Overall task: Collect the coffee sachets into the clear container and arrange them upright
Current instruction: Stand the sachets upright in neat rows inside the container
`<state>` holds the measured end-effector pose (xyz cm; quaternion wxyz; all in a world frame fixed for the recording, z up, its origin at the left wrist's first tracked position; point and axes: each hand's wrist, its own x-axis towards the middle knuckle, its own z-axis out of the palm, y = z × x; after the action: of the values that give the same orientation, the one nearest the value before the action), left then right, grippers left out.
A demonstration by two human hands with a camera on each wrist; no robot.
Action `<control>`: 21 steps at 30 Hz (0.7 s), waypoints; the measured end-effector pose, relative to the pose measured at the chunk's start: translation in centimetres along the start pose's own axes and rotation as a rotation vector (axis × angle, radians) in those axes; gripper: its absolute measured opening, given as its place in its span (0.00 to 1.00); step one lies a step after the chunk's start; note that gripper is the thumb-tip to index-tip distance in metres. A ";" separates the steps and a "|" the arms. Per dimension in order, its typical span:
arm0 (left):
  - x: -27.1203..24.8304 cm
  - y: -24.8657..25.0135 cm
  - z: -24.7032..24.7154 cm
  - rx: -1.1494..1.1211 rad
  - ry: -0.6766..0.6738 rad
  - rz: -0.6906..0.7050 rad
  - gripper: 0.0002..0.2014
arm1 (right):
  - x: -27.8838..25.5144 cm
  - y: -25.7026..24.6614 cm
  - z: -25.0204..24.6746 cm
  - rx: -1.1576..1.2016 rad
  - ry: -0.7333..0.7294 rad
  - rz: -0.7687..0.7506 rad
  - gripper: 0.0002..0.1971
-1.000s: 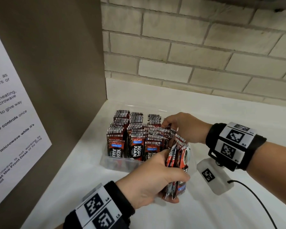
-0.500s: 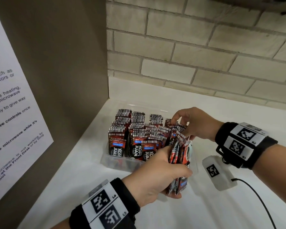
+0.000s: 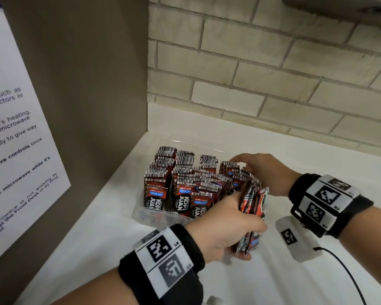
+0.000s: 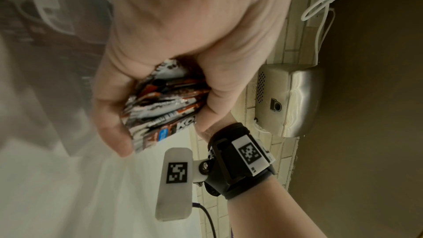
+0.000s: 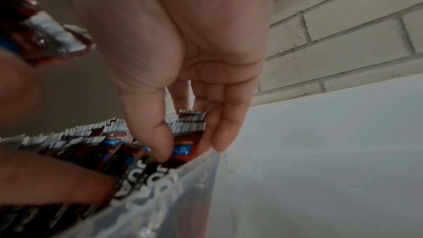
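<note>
Coffee sachets (image 3: pixel 180 190) stand upright in rows inside the clear container (image 3: pixel 150 215), which sits on the white surface (image 3: pixel 207 280) in the corner, just beside a brown panel (image 3: pixel 86 84) and near the brick wall (image 3: pixel 273 73). They are red and black, with striped tops (the name on them reads KOPI JUAN).

My left hand (image 3: pixel 227 225) holds a bundle of sachets (image 3: pixel 252 214) at the right end of the container — my fingers and thumb are curled tight around it. In the left wrist view the bundle (image 4: pixel 164 108) shows between my thumb and fingers, squeezed flat together. It stands almost upright, with its top end up against the sachets that are already in. I cannot tell if its bottom end is inside the container or just outside it.

My right hand (image 3: pixel 264 170) reaches over the far right part of the container. Its fingers are mostly straight and point down among the sachet tops. In the right wrist view my thumb (image 5: pixel 158 142) presses on a sachet there, and my little finger (image 5: pixel 223 133) touches the clear wall (image 5: pixel 194 178) — this hand holds nothing, its grip is loose and open.

A paper sign (image 3: pixel 13 150) with printed words hangs on the brown panel at my left. Both my wrists wear black bands with black and white square tags.
</note>
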<state>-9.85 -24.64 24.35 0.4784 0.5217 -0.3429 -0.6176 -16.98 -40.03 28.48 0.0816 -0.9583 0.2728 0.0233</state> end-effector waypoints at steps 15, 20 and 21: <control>0.1 0.0 -0.2 -0.018 -0.001 -0.043 0.14 | -0.2 0.1 1.9 0.162 -0.021 -0.147 0.44; 0.1 -0.1 -0.3 -0.010 0.000 -0.033 0.15 | 0.1 0.5 2.0 0.206 -0.022 -0.197 0.43; 0.1 -0.1 -0.3 -0.007 -0.001 -0.032 0.16 | 0.1 0.5 1.9 0.207 -0.016 -0.198 0.44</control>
<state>-9.55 -24.66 24.18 0.4701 0.5253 -0.3324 -0.6266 -17.11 -40.17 26.51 0.1839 -0.9668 0.1772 -0.0056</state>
